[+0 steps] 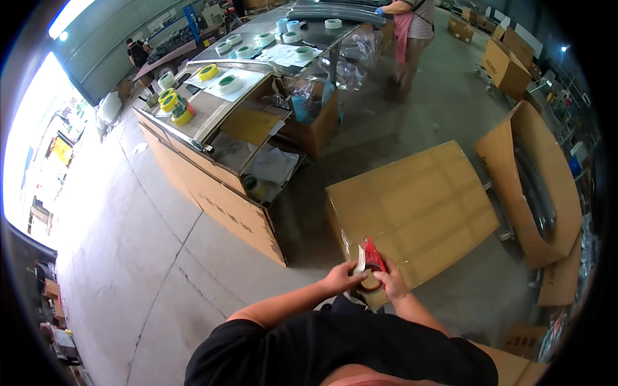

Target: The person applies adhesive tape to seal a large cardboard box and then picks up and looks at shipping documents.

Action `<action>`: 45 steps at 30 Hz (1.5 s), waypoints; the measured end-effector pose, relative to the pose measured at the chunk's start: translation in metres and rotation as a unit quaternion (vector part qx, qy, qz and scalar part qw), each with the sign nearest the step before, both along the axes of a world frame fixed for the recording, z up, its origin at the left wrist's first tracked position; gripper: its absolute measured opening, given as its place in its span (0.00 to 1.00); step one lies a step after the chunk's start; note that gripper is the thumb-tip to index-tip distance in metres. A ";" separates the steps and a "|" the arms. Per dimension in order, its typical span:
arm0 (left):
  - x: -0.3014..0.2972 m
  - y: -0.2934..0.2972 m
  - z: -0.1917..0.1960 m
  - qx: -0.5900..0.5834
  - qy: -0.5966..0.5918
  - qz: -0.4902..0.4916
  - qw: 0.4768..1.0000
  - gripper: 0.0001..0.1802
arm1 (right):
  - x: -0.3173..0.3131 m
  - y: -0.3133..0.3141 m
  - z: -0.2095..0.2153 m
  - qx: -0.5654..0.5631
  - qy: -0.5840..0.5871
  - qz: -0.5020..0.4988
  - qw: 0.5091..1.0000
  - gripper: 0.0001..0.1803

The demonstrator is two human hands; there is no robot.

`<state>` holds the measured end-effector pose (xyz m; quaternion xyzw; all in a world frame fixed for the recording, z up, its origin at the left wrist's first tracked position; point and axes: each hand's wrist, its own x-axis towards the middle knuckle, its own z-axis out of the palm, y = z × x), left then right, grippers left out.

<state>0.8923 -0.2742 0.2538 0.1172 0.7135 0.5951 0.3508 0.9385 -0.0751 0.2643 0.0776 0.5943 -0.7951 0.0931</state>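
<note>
In front of my body I hold a red tape dispenser (372, 252) with both hands, over the near edge of a large closed cardboard box (412, 199). My right hand (393, 284) is closed round the dispenser's right side. My left hand (341, 278) is closed on its left side, the thumb close to the roll of tape (370, 282) in it. A pale strip (361, 258) stands up beside the red part; whether it is loose tape I cannot tell. The box lies flat, and shiny tape bands run across its top.
Left of the box stands a cardboard-sided workbench (219, 193) bearing yellow tape rolls (208, 72) and white ones. An open carton (524, 186) with dark curved parts (533, 186) stands at right. Farther back, a person in a pink apron (404, 35) works at the table.
</note>
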 end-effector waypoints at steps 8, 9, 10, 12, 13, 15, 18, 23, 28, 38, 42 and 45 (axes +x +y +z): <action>-0.125 -0.002 0.024 -0.250 0.312 -0.030 0.916 0.11 | -0.136 0.022 0.014 0.000 0.005 0.105 0.995 0.35; -0.146 -0.001 0.018 -0.253 0.341 -0.047 0.904 0.12 | -0.152 0.034 0.010 0.003 0.002 0.112 0.994 0.35; -0.165 0.004 0.034 -0.260 0.342 -0.057 0.901 0.13 | -0.171 0.044 0.005 0.026 -0.035 0.101 0.994 0.34; -0.206 0.021 0.034 -0.216 0.327 -0.039 0.919 0.16 | -0.210 0.067 -0.005 0.051 -0.077 0.097 0.991 0.34; -0.228 0.030 0.047 -0.225 0.298 -0.055 0.926 0.17 | -0.226 0.075 -0.008 0.118 -0.062 0.099 0.986 0.34; -0.274 0.052 0.070 -0.196 0.242 -0.063 0.948 0.18 | -0.271 0.097 -0.013 0.185 -0.047 0.105 0.976 0.34; -0.331 0.061 0.027 -0.124 0.246 -0.037 0.960 0.15 | -0.327 0.124 -0.020 0.137 -0.200 0.036 0.969 0.24; -0.436 0.037 -0.007 -0.105 -0.264 0.170 0.944 0.14 | -0.412 0.155 -0.019 0.130 -0.225 -0.033 0.965 0.18; -0.630 -0.007 -0.083 0.044 -0.396 0.411 0.820 0.19 | -0.500 0.136 -0.023 0.087 -0.242 -0.045 0.965 0.05; -0.865 -0.004 -0.145 0.147 -0.354 0.448 0.808 0.29 | -0.593 0.132 0.014 0.019 -0.320 -0.147 0.936 0.22; -0.902 0.085 -0.123 0.001 -0.232 0.176 0.957 0.23 | -0.598 0.168 -0.020 0.171 -0.280 -0.132 0.935 0.17; -0.944 0.137 -0.070 -0.068 -0.063 -0.035 0.995 0.19 | -0.664 0.173 0.000 0.200 -0.300 -0.132 0.923 0.13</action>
